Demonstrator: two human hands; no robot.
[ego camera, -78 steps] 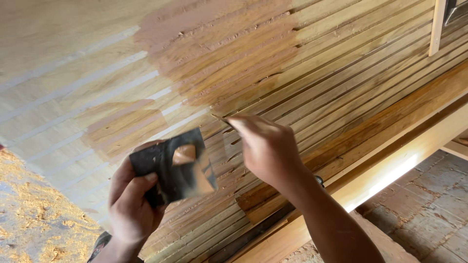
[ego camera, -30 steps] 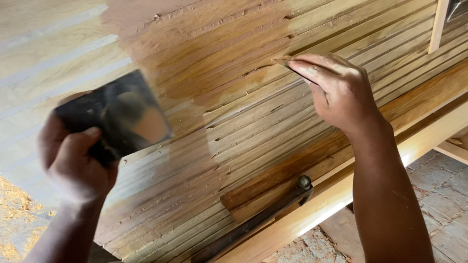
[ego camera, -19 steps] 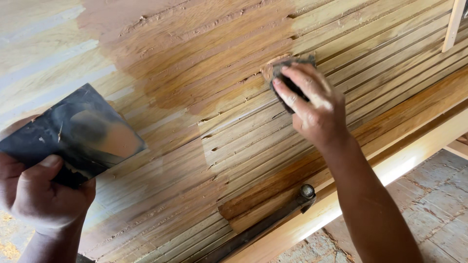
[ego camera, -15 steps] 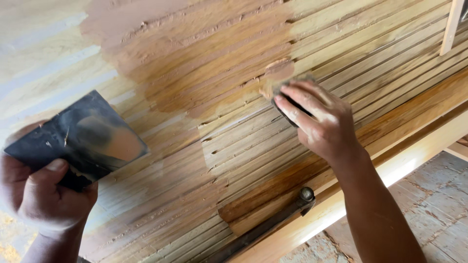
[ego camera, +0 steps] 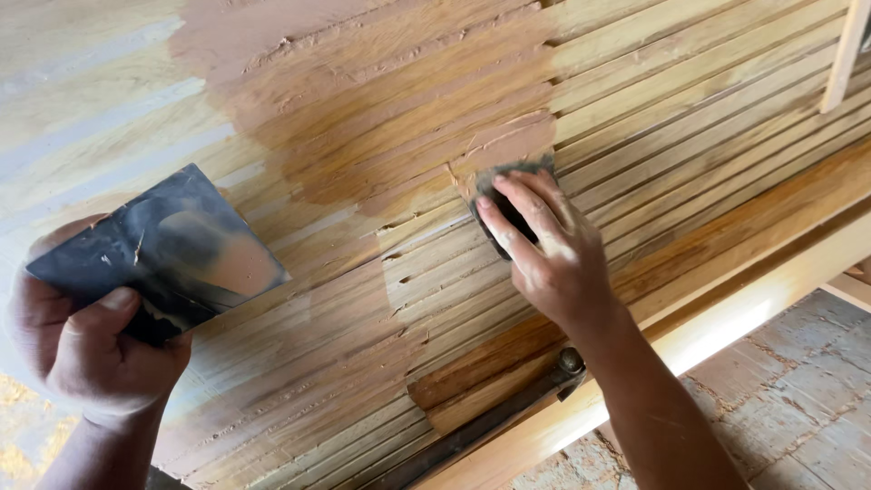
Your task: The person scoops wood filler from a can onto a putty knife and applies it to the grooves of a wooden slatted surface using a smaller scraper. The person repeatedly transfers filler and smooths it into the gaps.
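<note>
The person's right hand [ego camera: 553, 259] lies flat on a panel of glued wooden slats [ego camera: 689, 136], its fingers stretched over a small dark scraper [ego camera: 504, 195] and pressing it against the wood; the hand holds the scraper down rather than closing around it. The scraper sits at the lower right edge of a wide patch of brown filler paste [ego camera: 381, 100] that covers the upper middle of the slats, with a ridge of fresh paste just above the blade. The left hand [ego camera: 86, 349] is well apart from it, at the lower left, closed around the bottom corner of a dark, flat, square plate [ego camera: 154, 254], thumb on top. The plate is tilted up towards the viewer and carries a smear of the same brown paste [ego camera: 231, 268] on its face. Below the right wrist a dark metal clamp bar [ego camera: 494, 422] runs along the lower edge of the slats, beside a pale wooden beam [ego camera: 726, 331]. To the lower right, a worn brick floor [ego camera: 798, 417] shows beneath the work. The bare slats right of the patch look pale and unfilled.
</note>
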